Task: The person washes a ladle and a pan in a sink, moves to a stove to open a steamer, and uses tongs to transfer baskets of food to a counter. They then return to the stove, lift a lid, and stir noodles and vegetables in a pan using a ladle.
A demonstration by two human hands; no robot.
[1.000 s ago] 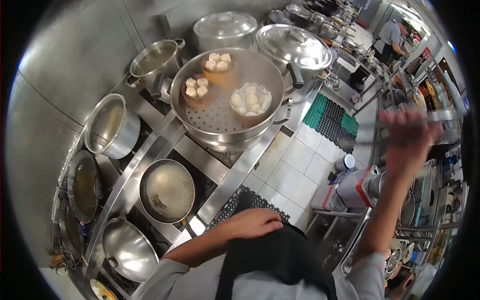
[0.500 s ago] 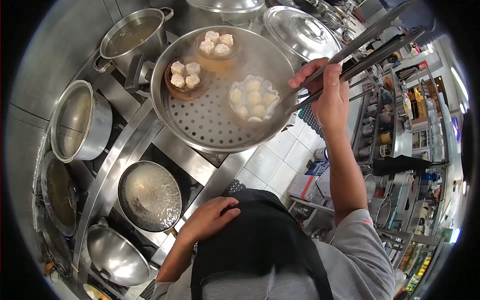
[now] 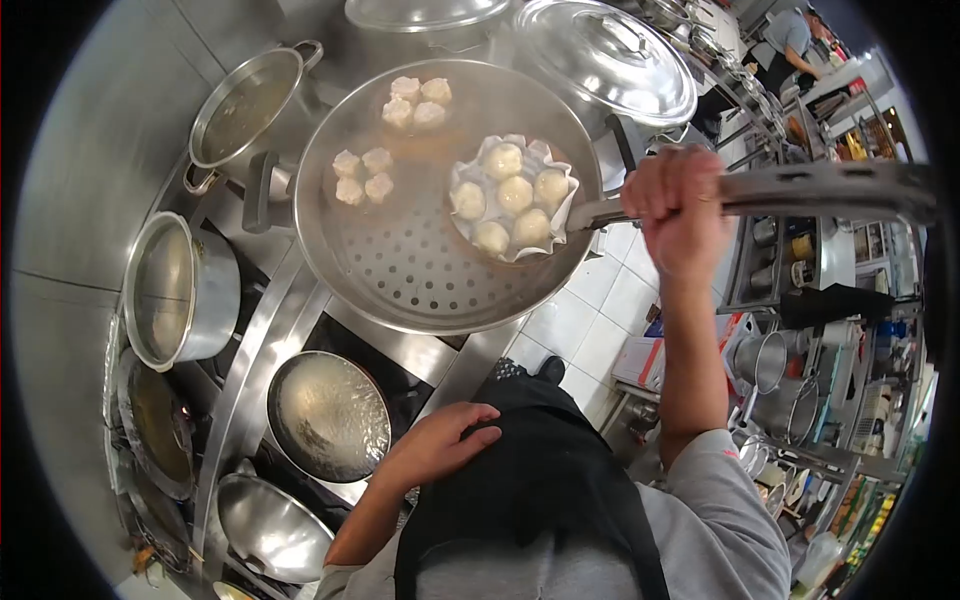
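Note:
My right hand (image 3: pixel 678 212) is closed around a pair of metal tongs (image 3: pixel 790 188). The tongs are squeezed together, and their tips reach the right edge of a frilled white paper liner (image 3: pixel 560 215) with several round pale dumplings (image 3: pixel 515 196) in it. Steam hides whatever supports the liner. Beneath is a wide perforated metal steamer (image 3: pixel 370 240). Two clusters of siu mai, one at the back (image 3: pixel 430 115) and one at the left (image 3: pixel 378 187), sit in the steamer, their baskets veiled by steam. My left hand (image 3: pixel 440 448) rests on the black apron (image 3: pixel 510 480), fingers extended, holding nothing.
A large lid (image 3: pixel 605 60) lies behind the steamer. Pots of liquid (image 3: pixel 245 115) (image 3: pixel 210 290) stand left. Nearer are a pan of bubbling liquid (image 3: pixel 330 415) and a steel bowl (image 3: pixel 270 530). Crowded shelves (image 3: pixel 830 330) line the right; another person (image 3: pixel 788 45) stands far back.
The tongs have swung down to nearly level and their arms have closed together. The lined dumplings look larger and nearer to me. Steam over the siu mai baskets is thicker, and the view has shifted.

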